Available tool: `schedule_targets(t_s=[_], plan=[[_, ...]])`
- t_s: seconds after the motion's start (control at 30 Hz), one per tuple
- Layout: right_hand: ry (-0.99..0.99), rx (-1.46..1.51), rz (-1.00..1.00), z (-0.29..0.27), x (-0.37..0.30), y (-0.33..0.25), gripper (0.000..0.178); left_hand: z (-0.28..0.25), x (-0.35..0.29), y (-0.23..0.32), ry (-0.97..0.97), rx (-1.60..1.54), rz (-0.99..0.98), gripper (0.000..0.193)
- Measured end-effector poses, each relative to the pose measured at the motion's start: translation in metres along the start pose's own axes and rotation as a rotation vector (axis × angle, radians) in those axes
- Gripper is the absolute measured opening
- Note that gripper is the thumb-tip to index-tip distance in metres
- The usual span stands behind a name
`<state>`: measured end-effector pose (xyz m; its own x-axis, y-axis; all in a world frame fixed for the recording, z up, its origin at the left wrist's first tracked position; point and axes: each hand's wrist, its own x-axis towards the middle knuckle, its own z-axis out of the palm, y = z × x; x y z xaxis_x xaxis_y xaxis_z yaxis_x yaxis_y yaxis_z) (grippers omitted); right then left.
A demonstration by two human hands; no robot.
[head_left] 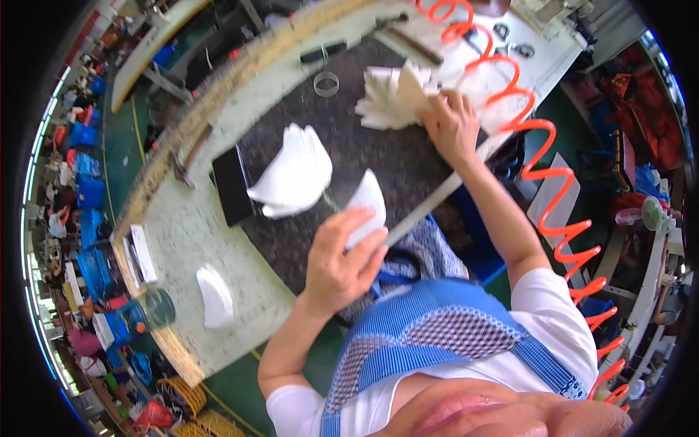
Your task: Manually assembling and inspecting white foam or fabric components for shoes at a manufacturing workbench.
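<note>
Currently, in the head view, the left hand (344,256) is half open, its fingers loosely bent over the lower part of a smooth white leaf-shaped piece (369,195) whose pointed tip faces away from the person; whether the fingers grip it or only rest on it, I cannot tell. The right hand (453,125), farther out, is partly closed, holding a beige curved flat piece (412,93) between thumb and fingers, against a fanned pile of cream curved pieces (375,100) on a dark speckled board (280,251). Left of the white piece lies a fanned stack of white curved pieces (291,175), with a black rectangular phone (231,186) just beside it. A single white crescent-shaped piece (215,297) lies well apart on the pale, marked tabletop (182,251). An orange coiled hose (545,151) runs past the right forearm.
</note>
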<state>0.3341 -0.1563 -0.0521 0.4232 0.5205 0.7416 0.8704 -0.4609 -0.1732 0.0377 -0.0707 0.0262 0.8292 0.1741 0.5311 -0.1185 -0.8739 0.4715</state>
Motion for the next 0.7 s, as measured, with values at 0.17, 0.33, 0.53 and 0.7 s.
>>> schedule_targets(t_s=[0.17,0.33,0.53,0.7], plan=[[-0.417,0.601,-0.040,-0.043,0.005,-0.057,0.014,0.008,0.025,0.011,0.063,0.287,0.228,0.051],[-0.595,1.154,0.012,-0.106,0.036,-0.102,0.013,-0.018,0.047,0.005,-0.071,0.137,-0.264,0.036],[-0.953,1.564,0.337,-0.089,0.030,-0.091,0.019,-0.014,0.040,-0.007,-0.050,-0.323,-0.519,0.013],[-1.193,1.531,0.090,-0.100,0.032,-0.084,0.011,-0.020,0.023,-0.017,-0.277,-0.670,-0.514,0.015]])
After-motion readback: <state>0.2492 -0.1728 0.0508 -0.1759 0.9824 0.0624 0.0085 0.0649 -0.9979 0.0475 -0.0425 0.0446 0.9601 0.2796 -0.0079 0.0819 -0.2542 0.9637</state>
